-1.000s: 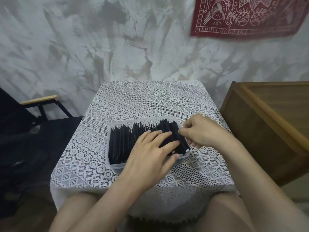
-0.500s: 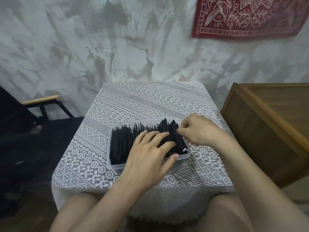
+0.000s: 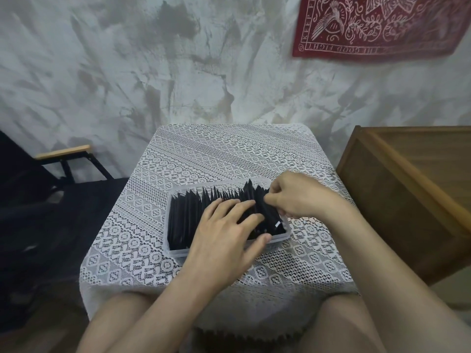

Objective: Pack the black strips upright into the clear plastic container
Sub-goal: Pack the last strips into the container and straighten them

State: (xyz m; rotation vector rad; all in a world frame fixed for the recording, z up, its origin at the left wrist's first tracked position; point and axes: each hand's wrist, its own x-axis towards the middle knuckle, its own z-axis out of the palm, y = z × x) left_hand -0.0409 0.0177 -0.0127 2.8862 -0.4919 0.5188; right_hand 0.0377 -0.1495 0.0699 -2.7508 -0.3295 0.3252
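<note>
The black strips (image 3: pixel 193 217) stand on edge in a tight row inside the clear plastic container (image 3: pixel 175 252), mid-tabletop (image 3: pixel 216 154). They look thin, light, bendy and probably slick, so they are best pinched by the top edge. The left hand (image 3: pixel 224 240) lies flat on the row, fingers straight. The right hand (image 3: pixel 298 197), at the container's 3 o'clock end, pinches the tops of the last strips. One strip's white label (image 3: pixel 277 224) is unreadable. At 1 o'clock, the red wall cloth (image 3: pixel 377 24) reads, upside down, "THE GOOD FIGHT".
</note>
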